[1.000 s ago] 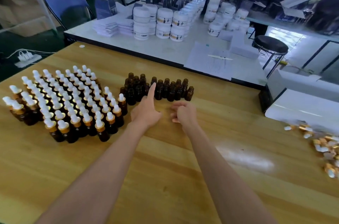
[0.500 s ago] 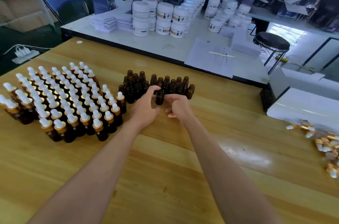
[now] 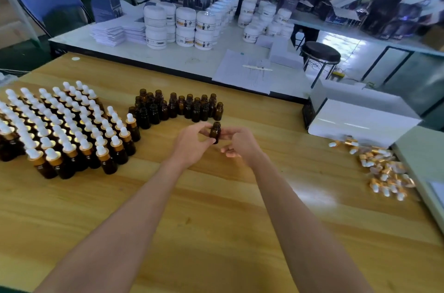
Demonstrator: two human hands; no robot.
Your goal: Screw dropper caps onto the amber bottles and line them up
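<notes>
Standing in close rows on the left part of the counter (image 3: pixel 216 220), the capped bottles (image 3: pixel 67 129) make a wide block of dark amber glass. Each one has a gold collar and a rounded white rubber bulb on top. The counter is pale yellow wood with long grain lines and a soft shine.

Just to the right of this block, further from the person, the open bottles (image 3: pixel 177 107) stand together in a small curved group. They are small, round and brown, and their narrow necks have no caps.

In front of this group, the left hand (image 3: pixel 192 143) pinches one amber bottle (image 3: pixel 215 132) between thumb and fingertips. This bottle is upright, has no cap, and is a little above the wood, close to the open group. The right hand (image 3: pixel 242 143) is at the bottle's other side. Its upper fingers reach the glass and its lower fingers are curled in, but it is not possible to tell if it really grips the bottle.

Far to the right, loose dropper caps (image 3: pixel 382 170) lie in an untidy heap of gold and white, near a smooth, glossy white box (image 3: pixel 360 122).

Behind, on a grey table, white jars (image 3: pixel 182 26) with labels are stacked in twos, and a paper sheet (image 3: pixel 245 71) lies flat.
</notes>
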